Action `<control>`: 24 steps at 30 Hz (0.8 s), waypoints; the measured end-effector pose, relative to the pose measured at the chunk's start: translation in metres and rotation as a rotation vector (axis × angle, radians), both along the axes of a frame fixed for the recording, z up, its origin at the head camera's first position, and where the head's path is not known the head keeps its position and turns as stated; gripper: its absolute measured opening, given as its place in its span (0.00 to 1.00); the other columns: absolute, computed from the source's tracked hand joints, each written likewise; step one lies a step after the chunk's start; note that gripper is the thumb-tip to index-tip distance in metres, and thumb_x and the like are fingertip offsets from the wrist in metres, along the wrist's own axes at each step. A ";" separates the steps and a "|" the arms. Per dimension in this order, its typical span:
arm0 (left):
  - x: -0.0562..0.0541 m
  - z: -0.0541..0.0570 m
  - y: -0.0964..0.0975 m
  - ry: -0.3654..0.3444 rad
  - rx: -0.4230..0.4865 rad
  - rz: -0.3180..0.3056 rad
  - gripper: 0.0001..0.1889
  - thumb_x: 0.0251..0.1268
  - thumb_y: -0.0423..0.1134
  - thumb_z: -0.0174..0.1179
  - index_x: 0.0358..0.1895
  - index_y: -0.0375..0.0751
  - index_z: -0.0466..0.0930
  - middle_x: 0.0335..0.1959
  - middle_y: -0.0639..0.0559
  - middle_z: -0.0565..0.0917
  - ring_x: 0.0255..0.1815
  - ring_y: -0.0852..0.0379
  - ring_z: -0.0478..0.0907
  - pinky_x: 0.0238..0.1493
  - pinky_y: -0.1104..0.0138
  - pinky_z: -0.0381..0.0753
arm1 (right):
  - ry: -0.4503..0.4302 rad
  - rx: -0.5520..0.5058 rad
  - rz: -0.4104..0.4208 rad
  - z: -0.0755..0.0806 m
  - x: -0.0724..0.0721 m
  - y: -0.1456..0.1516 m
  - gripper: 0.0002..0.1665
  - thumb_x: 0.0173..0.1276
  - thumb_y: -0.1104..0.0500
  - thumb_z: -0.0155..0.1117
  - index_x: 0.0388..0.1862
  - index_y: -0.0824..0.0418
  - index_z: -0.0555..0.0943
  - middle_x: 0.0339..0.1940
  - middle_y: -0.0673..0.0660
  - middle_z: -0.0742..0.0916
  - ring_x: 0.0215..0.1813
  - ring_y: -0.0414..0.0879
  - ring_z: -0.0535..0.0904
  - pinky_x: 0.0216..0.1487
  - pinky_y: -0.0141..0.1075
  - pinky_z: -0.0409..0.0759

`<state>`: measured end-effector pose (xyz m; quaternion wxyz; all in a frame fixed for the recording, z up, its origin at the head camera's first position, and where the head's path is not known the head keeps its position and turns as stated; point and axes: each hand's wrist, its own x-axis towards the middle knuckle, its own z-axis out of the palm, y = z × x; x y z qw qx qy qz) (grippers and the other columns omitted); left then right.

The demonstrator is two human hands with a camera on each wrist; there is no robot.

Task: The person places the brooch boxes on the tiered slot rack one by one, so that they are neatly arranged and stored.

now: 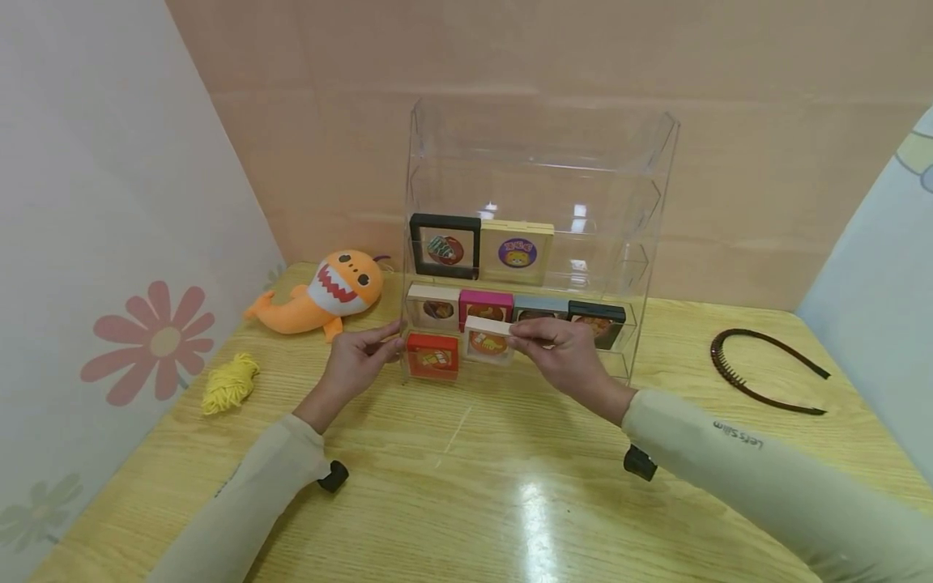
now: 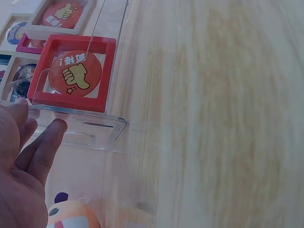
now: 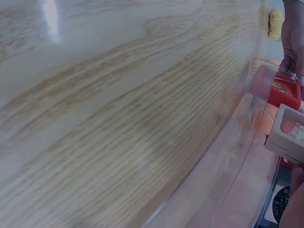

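Note:
In the head view my right hand (image 1: 568, 352) pinches a small cream square display frame (image 1: 487, 338) by its right edge. A round red badge with a yellow thumb sits in that frame, which is tilted at the rack's lowest tier. To its left a red frame (image 1: 433, 356) with a similar badge stands in the same tier. My left hand (image 1: 359, 356) touches the left side of the clear acrylic rack (image 1: 539, 158). Its fingers (image 2: 45, 147) reach along the rack's end, just beside the red frame, in the left wrist view.
Higher tiers hold a black frame (image 1: 445, 247), a pale yellow frame (image 1: 517, 253) and a row with a pink frame (image 1: 486, 308). An orange shark plush (image 1: 313, 295) and yellow yarn (image 1: 230, 384) lie left. A dark headband (image 1: 765, 371) rests right on the wooden table (image 1: 466, 502).

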<state>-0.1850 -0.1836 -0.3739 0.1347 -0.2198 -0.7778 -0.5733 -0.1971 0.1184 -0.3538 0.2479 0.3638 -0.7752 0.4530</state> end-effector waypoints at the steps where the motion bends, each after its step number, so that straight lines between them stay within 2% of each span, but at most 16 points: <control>1: 0.000 0.000 0.000 0.000 -0.002 0.000 0.15 0.61 0.19 0.57 0.52 0.19 0.75 0.50 0.31 0.78 0.36 0.37 0.82 0.34 0.62 0.85 | -0.010 0.000 0.001 -0.005 -0.003 0.001 0.09 0.51 0.74 0.72 0.32 0.68 0.87 0.34 0.58 0.88 0.34 0.50 0.85 0.34 0.27 0.83; 7: 0.000 0.000 0.000 -0.006 -0.006 0.002 0.15 0.61 0.19 0.57 0.53 0.20 0.75 0.50 0.31 0.78 0.36 0.37 0.82 0.34 0.63 0.85 | -0.074 0.013 0.004 -0.016 -0.005 0.003 0.07 0.54 0.70 0.72 0.34 0.64 0.88 0.35 0.55 0.88 0.35 0.45 0.85 0.34 0.28 0.83; 24: 0.001 -0.001 0.000 -0.016 -0.011 0.007 0.15 0.62 0.20 0.57 0.52 0.20 0.75 0.49 0.32 0.78 0.37 0.38 0.82 0.35 0.63 0.85 | -0.097 -0.004 0.033 -0.028 -0.004 -0.004 0.08 0.54 0.70 0.72 0.34 0.65 0.88 0.35 0.55 0.88 0.34 0.45 0.85 0.33 0.30 0.84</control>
